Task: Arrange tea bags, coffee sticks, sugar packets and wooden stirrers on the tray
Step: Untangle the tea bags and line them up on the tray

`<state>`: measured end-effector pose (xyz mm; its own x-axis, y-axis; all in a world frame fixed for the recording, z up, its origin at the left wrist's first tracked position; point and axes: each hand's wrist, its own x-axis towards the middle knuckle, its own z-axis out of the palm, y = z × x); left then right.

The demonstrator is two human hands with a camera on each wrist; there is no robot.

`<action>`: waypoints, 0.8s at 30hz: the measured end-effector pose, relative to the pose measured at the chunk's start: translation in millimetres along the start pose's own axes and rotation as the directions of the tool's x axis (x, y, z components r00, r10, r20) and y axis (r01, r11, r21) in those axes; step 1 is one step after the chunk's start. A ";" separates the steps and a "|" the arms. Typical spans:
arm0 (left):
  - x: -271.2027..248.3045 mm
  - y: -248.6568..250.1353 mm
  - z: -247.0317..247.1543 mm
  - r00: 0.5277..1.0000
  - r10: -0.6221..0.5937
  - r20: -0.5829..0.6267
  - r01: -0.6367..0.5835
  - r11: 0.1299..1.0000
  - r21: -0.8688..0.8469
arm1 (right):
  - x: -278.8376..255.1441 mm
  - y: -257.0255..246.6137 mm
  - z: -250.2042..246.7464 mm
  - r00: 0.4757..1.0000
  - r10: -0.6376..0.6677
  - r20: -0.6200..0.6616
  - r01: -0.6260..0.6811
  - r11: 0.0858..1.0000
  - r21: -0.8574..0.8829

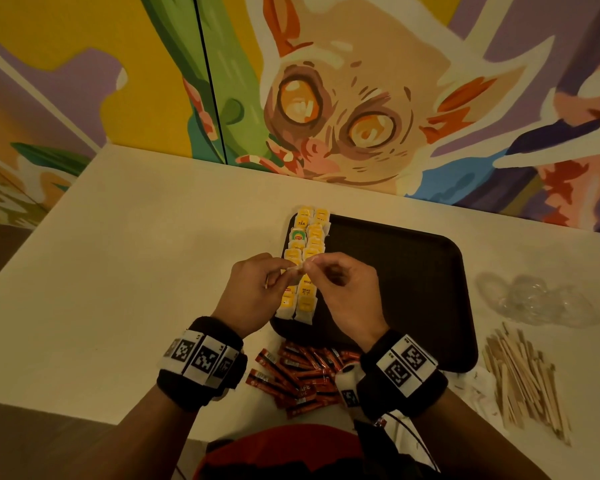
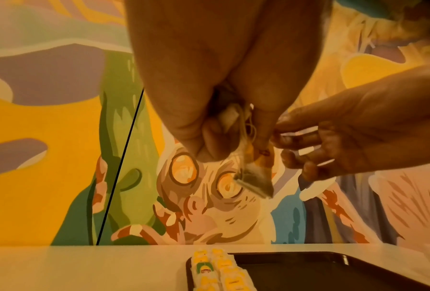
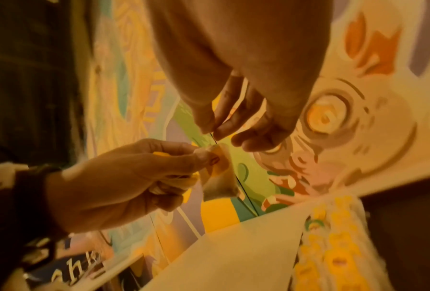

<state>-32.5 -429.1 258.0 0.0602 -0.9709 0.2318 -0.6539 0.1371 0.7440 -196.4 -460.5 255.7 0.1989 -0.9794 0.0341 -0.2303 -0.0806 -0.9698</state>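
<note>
Above the tray's [image 1: 395, 258] left edge, a tea bag [image 2: 255, 175] is pinched in the left hand [image 1: 253, 292], hanging point-down, while its string is nipped by the right hand [image 1: 347, 292], the laid rows of tea bags [image 1: 307, 237] lying directly beneath.

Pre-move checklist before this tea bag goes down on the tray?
1. Tea bag held by left hand: ok.
2. Right hand pinching its string or tag: cannot tell which.
3. String untangled: cannot tell.
4. Tray has free space right of the tea bag rows: ok.
5. Rows tidy: ok.
6. Coffee sticks and stirrers on tray: not ok, still on table.
</note>
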 end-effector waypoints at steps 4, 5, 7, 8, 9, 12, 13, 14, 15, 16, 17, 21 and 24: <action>1.4 -1.7 -2.3 0.995 0.052 0.088 -0.055 0.998 0.032 | 7.2 -9.4 -8.5 0.992 -0.090 0.086 0.099 0.989 -0.106; 1.6 0.0 -3.7 0.993 0.063 0.099 -0.065 0.998 0.015 | 10.8 -11.7 -10.7 0.991 -0.085 0.105 0.098 0.987 -0.126; 2.0 4.0 -6.9 0.989 0.090 0.116 -0.087 0.996 -0.036 | 18.8 -16.6 -15.9 0.987 -0.055 0.153 0.076 0.987 -0.139; 2.4 5.7 -8.7 0.987 0.102 0.123 -0.094 0.993 -0.066 | 22.4 -19.0 -18.3 0.982 -0.033 0.185 0.057 0.990 -0.127; 2.9 7.5 -10.5 0.986 0.111 0.128 -0.099 0.990 -0.097 | 25.7 -21.6 -20.4 0.976 0.000 0.218 0.024 0.994 -0.107; 4.6 12.4 -16.2 0.983 0.148 0.109 -0.131 0.981 -0.143 | 32.4 -26.2 -25.7 0.941 0.164 0.297 -0.170 0.985 -0.005; 5.6 13.6 -17.8 0.983 0.157 0.093 -0.143 0.979 -0.145 | 33.7 -26.4 -26.7 0.918 0.228 0.324 -0.254 0.966 0.040; 6.2 14.7 -19.4 0.984 0.160 0.078 -0.148 0.978 -0.148 | 34.7 -25.5 -27.4 0.891 0.282 0.356 -0.333 0.939 0.089; 6.8 15.6 -20.7 0.985 0.159 0.063 -0.148 0.978 -0.150 | 35.5 -23.9 -27.6 0.862 0.326 0.388 -0.406 0.903 0.144; 7.3 16.4 -21.5 0.986 0.158 0.051 -0.149 0.977 -0.151 | 35.8 -22.6 -27.3 0.832 0.362 0.420 -0.474 0.857 0.200; 7.4 16.9 -22.1 0.986 0.159 0.040 -0.152 0.977 -0.150 | 35.9 -21.1 -26.4 0.804 0.392 0.448 -0.533 0.808 0.250; 7.2 15.6 -20.6 0.988 0.154 0.001 -0.153 0.979 -0.133 | 31.9 -17.4 -20.1 0.755 0.415 0.509 -0.635 0.657 0.407; 7.5 12.4 -17.3 0.990 0.135 -0.042 -0.138 0.987 -0.088 | 27.4 -13.5 -14.7 0.796 0.369 0.479 -0.582 0.685 0.439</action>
<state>-27.0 -431.3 279.9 0.0028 -0.9346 0.3557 -0.5873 0.2864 0.7570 -201.8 -488.9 273.3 0.5296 -0.7211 -0.4468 0.1445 0.5957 -0.7901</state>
